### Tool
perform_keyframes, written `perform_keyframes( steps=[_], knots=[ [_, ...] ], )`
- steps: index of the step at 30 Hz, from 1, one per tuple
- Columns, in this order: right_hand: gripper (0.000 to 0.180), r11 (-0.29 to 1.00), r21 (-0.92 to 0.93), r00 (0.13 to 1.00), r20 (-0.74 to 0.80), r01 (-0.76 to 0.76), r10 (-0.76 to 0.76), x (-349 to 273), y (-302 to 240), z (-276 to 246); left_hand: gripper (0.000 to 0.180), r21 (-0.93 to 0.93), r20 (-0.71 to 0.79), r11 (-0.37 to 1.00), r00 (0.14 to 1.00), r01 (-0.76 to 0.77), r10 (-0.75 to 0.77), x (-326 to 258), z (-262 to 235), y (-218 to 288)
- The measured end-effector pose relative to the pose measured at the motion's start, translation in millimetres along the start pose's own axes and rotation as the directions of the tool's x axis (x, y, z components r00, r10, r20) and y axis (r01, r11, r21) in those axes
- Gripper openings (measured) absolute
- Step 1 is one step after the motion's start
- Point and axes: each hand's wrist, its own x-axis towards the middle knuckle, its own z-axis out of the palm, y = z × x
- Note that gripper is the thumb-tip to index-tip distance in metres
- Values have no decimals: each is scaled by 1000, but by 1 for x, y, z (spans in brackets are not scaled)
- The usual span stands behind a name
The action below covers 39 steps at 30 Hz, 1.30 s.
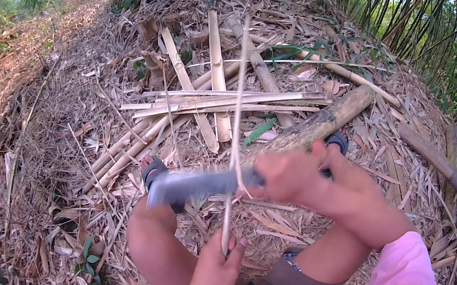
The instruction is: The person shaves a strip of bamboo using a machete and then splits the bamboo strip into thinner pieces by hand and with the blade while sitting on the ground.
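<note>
My right hand grips the handle of a big grey knife, its flat blade stretching left across my knee, blurred by motion. My left hand pinches the lower end of a thin pale bamboo strip that rises up and away past the blade. The blade's edge meets the strip close to my right hand. I sit on the ground with bare knees apart and a sandalled foot on each side.
Split bamboo slats lie piled ahead of my feet. A thick bamboo log lies under my right foot. Dry leaves and shavings cover the ground. Standing bamboo stems crowd the right side.
</note>
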Motion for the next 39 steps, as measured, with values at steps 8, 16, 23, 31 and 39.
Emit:
perform_keyframes(
  steps=[8,16,23,31,39],
  knots=[
    [71,962,-211,961,-178,172,-211,-3,95,10,28,152,86,988,995,36,-50,-17,23,15],
    [82,627,-237,598,186,-742,779,-16,175,-11,30,140,272,983,949,123,-157,-43,6,-2],
    [75,870,-62,844,217,-489,490,-1,115,-3,34,45,235,989,960,143,-149,-26,8,0],
    [86,377,42,367,-151,-925,918,-51,273,21,29,116,200,953,934,278,-297,-97,-31,-9],
    [77,658,282,701,83,-698,708,10,166,25,45,-525,366,729,890,438,-271,-25,-38,1]
  ],
)
